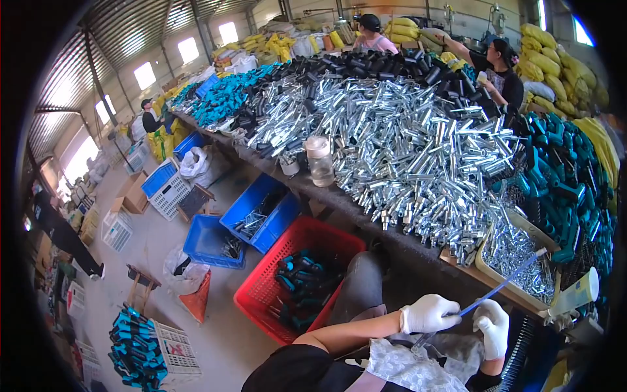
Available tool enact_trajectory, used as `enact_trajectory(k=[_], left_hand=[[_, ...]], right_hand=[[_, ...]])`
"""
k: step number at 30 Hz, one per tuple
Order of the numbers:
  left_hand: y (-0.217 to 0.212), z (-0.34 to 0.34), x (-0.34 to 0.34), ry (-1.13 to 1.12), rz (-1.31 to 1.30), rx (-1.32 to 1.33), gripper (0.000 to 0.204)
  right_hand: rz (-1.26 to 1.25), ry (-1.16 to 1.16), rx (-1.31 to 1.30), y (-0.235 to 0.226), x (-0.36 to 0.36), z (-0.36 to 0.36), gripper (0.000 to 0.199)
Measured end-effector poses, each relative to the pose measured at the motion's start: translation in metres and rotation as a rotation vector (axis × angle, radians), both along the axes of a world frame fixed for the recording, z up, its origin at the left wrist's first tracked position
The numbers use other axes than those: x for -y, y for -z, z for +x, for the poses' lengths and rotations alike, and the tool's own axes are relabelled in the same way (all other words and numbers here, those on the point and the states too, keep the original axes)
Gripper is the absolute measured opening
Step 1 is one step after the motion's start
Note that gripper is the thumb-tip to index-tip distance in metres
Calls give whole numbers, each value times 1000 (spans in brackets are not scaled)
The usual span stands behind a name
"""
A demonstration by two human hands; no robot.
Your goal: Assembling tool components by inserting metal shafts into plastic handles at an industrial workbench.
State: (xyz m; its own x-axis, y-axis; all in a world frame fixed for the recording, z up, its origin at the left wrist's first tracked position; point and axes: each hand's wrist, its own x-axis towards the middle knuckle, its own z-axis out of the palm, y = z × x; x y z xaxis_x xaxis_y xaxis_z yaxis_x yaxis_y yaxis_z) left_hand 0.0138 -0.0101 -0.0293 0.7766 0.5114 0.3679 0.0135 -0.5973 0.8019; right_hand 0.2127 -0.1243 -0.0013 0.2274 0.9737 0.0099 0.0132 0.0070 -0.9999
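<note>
My left hand [428,315], in a white glove, is closed at the lower end of a thin blue rod [501,282]. The rod slants up to the right, and its pale tip lies over a tray of small metal parts [513,261]. Close by on the right, my right hand [491,326], also gloved in white, has its fingers curled in beside the rod; whatever they hold is hidden. A shiny metal piece [424,340] shows below my left hand, above the patterned apron [408,369] on my lap.
Silver metal tubes [405,144] cover the workbench, with teal handles [555,176] heaped at right. A clear jar [319,162] stands at the bench edge. A red basket [251,297] and blue crates [261,212] sit at my left. Other people [503,72] work across the bench.
</note>
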Motion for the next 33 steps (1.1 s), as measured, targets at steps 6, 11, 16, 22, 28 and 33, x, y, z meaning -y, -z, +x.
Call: enact_trajectory(k=[6,11,16,22,28,33], left_hand=[[10,15,2,159,-28,-39,20],[3,10,-3,137,-163,-121,24],[10,3,-7,106,-246,-174,15],[16,-2,-7,37,-390,-202,13],[22,-6,-13,12,-441,-228,13],[23,-4,-13,46,-422,-250,13]], right_hand=[[-161,102,9,-11,8,-16,15],[-57,-78,86,-5,-12,-14,15],[-109,399,31,-44,-21,49,24],[-47,717,1015,-48,-15,133,31],[-346,753,1112,-53,-12,138,32],[-459,745,1400,-60,-25,160,28]])
